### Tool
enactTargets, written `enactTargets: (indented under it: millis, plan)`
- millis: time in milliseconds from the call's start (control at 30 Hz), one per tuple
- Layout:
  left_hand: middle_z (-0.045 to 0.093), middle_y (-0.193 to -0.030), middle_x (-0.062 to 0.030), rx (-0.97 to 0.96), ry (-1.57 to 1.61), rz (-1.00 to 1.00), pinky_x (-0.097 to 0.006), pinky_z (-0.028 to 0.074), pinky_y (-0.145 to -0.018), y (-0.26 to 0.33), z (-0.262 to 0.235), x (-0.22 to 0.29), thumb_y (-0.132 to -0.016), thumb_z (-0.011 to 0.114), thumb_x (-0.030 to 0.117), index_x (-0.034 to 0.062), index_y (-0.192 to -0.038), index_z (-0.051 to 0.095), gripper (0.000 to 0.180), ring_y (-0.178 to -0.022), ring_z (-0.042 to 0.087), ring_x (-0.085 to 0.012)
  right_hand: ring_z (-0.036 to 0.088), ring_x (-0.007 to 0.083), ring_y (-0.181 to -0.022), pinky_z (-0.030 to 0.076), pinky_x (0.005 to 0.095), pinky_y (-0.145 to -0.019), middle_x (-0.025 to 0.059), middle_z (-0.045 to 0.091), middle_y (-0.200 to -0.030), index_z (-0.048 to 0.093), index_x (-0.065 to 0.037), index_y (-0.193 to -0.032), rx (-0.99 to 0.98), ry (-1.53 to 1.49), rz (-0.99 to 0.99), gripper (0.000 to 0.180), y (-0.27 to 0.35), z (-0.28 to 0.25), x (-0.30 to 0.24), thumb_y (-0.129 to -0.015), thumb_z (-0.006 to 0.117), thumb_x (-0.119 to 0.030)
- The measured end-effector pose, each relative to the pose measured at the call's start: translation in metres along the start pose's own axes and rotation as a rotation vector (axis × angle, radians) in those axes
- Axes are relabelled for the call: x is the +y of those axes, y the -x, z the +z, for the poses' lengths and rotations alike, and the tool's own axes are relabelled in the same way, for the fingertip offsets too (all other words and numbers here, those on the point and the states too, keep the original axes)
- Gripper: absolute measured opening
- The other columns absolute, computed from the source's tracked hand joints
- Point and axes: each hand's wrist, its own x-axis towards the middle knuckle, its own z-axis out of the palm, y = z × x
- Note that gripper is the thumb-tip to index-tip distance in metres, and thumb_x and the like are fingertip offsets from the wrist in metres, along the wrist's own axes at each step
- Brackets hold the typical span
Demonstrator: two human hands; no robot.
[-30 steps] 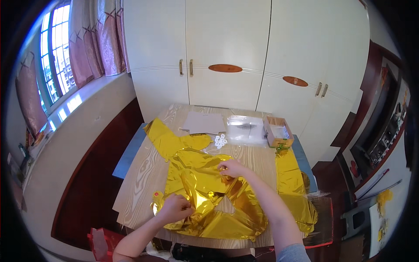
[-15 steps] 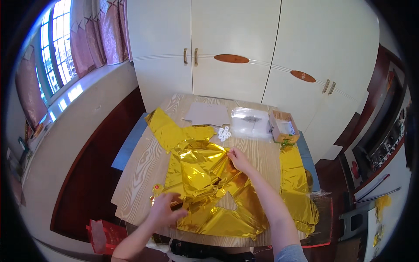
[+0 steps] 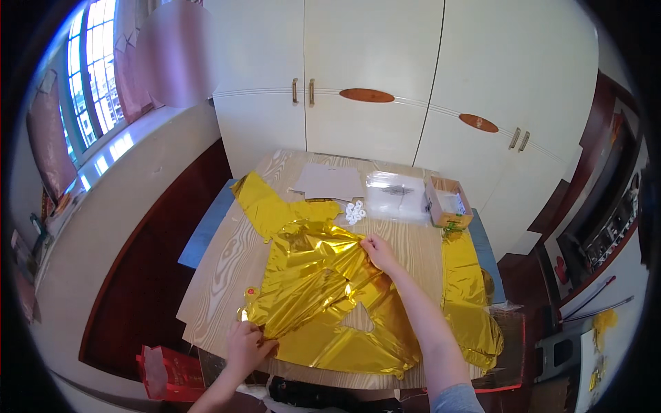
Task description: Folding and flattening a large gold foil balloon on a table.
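A flat, crinkled gold foil balloon [image 3: 310, 275] with a triangular gap lies across the middle of the table. My right hand [image 3: 378, 252] pinches its upper right edge, and creases fan out from the fingers. Down at the near left corner, my left hand [image 3: 248, 349] has its fingers closed on the foil, which stretches in folds between both hands. Another flat gold foil piece [image 3: 258, 203] lies beyond it at the far left. A long gold foil strip [image 3: 461, 275] hangs along the table's right side. Beside the left hand sits a small gold item with a red spot [image 3: 251, 292].
Toward the back of the wood-grain table [image 3: 213, 296] are grey-white sheets [image 3: 329, 181], several small white rings [image 3: 354, 213], a clear plastic packet [image 3: 396, 196] and an open cardboard box [image 3: 449, 202]. A red bag [image 3: 169, 372] stands below the left edge. White cabinets [image 3: 365, 48] rise behind.
My left hand has moved down and left and closed on the foil's corner. The bunched layer is pulled out flatter toward the near left. My right hand keeps its hold in nearly the same place.
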Motion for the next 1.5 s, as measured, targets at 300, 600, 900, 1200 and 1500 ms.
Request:
enactTargets:
  millis: [300,600,900,1200,1500]
  plan:
    - [0.054,-0.087,-0.0078,0.135,-0.098,0.006,-0.043,0.039,-0.076,-0.011,0.004,-0.016,-0.069,0.079,0.022,0.0059,-0.072,0.065,0.022,-0.09,0.05,-0.0315,0.065,0.0265,-0.08,0.047,0.0384,-0.076,0.0092,0.068,-0.084,0.063,-0.011,-0.102,0.057,0.083,-0.081,0.024,-0.002,-0.001,-0.025,-0.091,0.059,-0.031]
    - [0.053,-0.101,-0.0078,0.059,-0.049,0.183,-0.045,0.037,-0.082,-0.004,-0.011,-0.024,-0.061,0.081,0.019,0.0084,-0.072,0.062,0.025,-0.097,0.048,-0.0324,0.063,0.0275,-0.089,0.037,0.0441,-0.091,0.0091,0.068,-0.088,0.063,-0.015,-0.101,0.092,0.362,-0.066,0.021,0.004,0.01,-0.031,-0.092,0.057,-0.033]
    - [0.052,-0.104,-0.0111,0.216,-0.234,0.127,-0.048,0.036,-0.085,-0.002,-0.003,-0.042,-0.06,0.062,-0.002,0.0067,-0.086,0.06,0.027,-0.102,0.048,-0.036,0.054,0.0298,-0.107,0.036,0.0453,-0.093,0.0127,0.057,-0.115,0.058,-0.009,-0.111,0.258,0.609,-0.353,0.033,0.038,-0.021,-0.05,-0.088,0.062,-0.033]
    - [0.064,-0.103,-0.0111,-0.208,0.092,0.547,-0.04,0.051,-0.084,-0.022,-0.006,0.06,-0.073,0.071,0.011,0.0044,-0.097,0.064,0.026,-0.098,0.063,-0.0288,0.052,0.031,-0.118,0.044,0.0427,-0.095,0.0135,0.052,-0.129,0.055,-0.006,-0.121,-0.639,0.606,-0.52,0.057,0.254,-0.119,-0.107,-0.077,0.071,-0.038]
    - [0.066,-0.113,-0.0112,-0.471,0.18,0.862,-0.036,0.05,-0.09,-0.047,0.067,0.119,-0.077,0.071,0.022,0.0035,-0.1,0.066,0.03,-0.107,0.062,-0.0245,0.065,0.023,-0.1,0.054,0.0308,-0.083,0.0083,0.065,-0.111,0.063,-0.002,-0.11,-0.467,0.662,-0.688,0.034,0.302,-0.128,-0.082,-0.077,0.061,-0.012]
